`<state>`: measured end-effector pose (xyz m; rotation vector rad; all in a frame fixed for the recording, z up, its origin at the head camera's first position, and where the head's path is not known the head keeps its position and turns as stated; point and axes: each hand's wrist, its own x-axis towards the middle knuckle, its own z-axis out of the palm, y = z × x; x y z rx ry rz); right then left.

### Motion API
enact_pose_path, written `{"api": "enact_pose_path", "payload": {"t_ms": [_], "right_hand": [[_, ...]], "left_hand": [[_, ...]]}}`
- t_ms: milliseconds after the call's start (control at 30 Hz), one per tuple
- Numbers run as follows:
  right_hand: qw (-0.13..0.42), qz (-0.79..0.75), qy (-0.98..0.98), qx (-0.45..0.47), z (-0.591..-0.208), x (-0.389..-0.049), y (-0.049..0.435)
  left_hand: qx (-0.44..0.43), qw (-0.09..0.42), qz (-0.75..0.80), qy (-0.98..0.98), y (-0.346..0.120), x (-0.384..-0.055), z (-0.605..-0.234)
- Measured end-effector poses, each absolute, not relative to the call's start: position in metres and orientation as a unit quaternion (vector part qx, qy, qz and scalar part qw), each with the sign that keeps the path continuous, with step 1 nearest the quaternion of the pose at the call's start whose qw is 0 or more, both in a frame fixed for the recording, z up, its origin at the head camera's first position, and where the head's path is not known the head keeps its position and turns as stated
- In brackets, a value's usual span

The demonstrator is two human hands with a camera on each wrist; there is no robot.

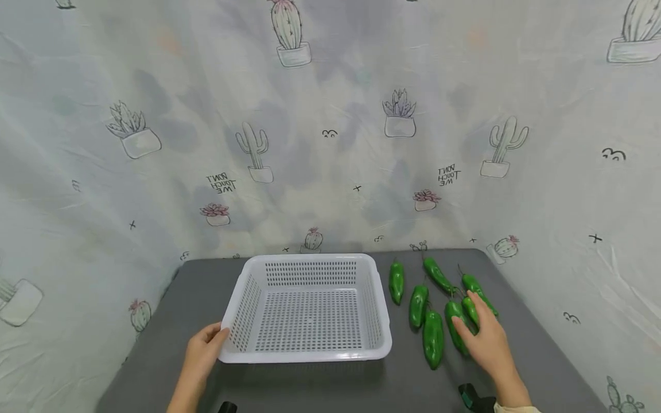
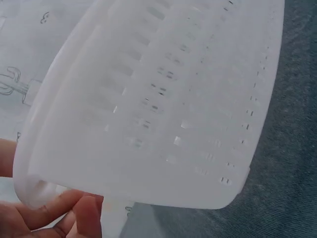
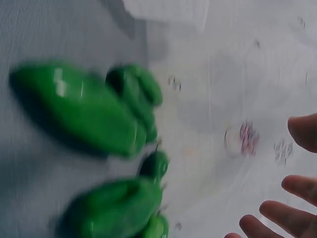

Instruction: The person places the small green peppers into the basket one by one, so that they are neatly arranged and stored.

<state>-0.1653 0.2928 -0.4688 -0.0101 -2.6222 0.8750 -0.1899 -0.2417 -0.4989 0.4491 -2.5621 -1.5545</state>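
A white perforated plastic basket point(image 1: 310, 359) stands at the middle of the grey table. My left hand point(image 1: 204, 348) grips its rim at the near left corner, thumb on top. In the left wrist view, curled fingers point(image 2: 87, 214) show under the rim, beside the basket's slotted side wall point(image 2: 163, 144). Several green peppers lie right of the basket, among them a long one point(image 1: 433, 339) in front. Over the right-hand group my right hand point(image 1: 485, 338) is spread, thumb and fingers apart with nothing between them. One pepper point(image 1: 470, 310) is partly hidden by it.
The grey table point(image 1: 289, 390) runs back to a pale cloth point(image 1: 335, 189) printed with cacti, which also hangs along both sides. A slim pepper point(image 1: 396, 282) lies close to the basket's right wall. Dark wrist devices show below the hands.
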Motion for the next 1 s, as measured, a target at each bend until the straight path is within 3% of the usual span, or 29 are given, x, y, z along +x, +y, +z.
{"api": "enact_pose_path", "payload": {"t_ms": [267, 567, 1000], "right_hand": [[0.183, 0.303, -0.935, -0.037, -0.474, -0.180, 0.347], [0.098, 0.313, -0.944, -0.029, -0.496, -0.209, 0.401], [-0.030, 0.357, -0.934, 0.013, -0.502, -0.260, 0.426]], "left_hand": [[0.156, 0.018, -0.537, -0.829, -0.238, -0.188, -0.477], [0.149, -0.007, -0.581, -0.800, -0.239, -0.187, -0.480], [0.156, -0.019, -0.618, -0.771, -0.241, -0.190, -0.482]]}}
